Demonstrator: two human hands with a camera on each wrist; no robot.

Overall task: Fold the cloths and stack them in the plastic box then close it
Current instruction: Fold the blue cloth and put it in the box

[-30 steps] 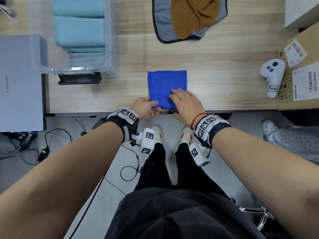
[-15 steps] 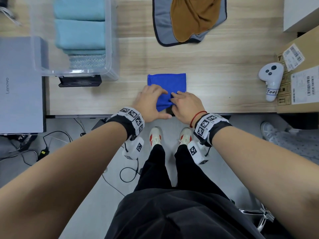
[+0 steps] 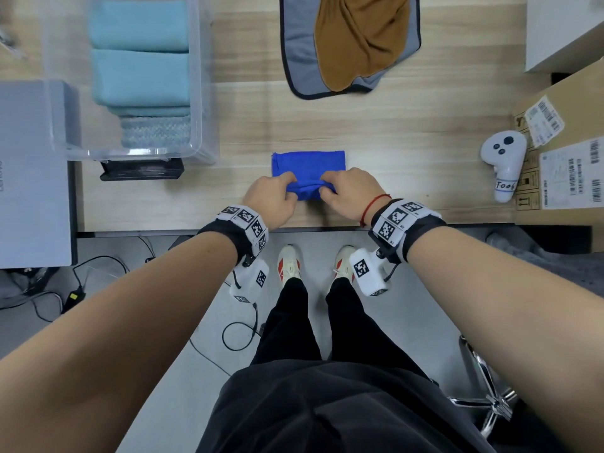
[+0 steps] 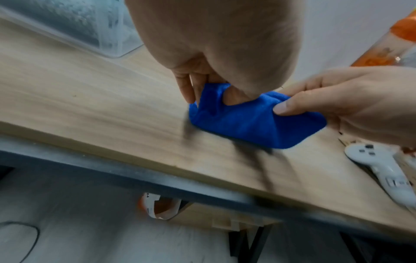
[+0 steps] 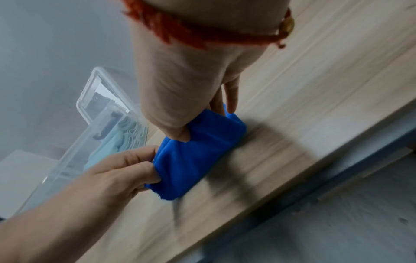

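Note:
A folded blue cloth [image 3: 307,165] lies on the wooden table near its front edge. My left hand [image 3: 273,197] pinches the near left part of the blue cloth [image 4: 247,122] and lifts it. My right hand [image 3: 346,192] pinches the near right part of the same cloth [image 5: 198,156]. The near edge is raised and doubled toward the far side. A clear plastic box [image 3: 199,93] stands open at the back left, with folded light blue cloths [image 3: 140,76] stacked inside. A brown cloth [image 3: 359,37] lies crumpled on a grey cloth [image 3: 300,53] at the back.
A white controller [image 3: 505,161] lies at the right, beside a cardboard box [image 3: 565,142]. A grey laptop box [image 3: 32,178] sits at the left. A small black object [image 3: 142,170] lies in front of the plastic box. Bare tabletop [image 3: 408,158] shows around the cloth.
Both hands went from pressing the flat blue cloth to pinching its near edge and lifting it toward the far side. The visible cloth is now shorter front to back.

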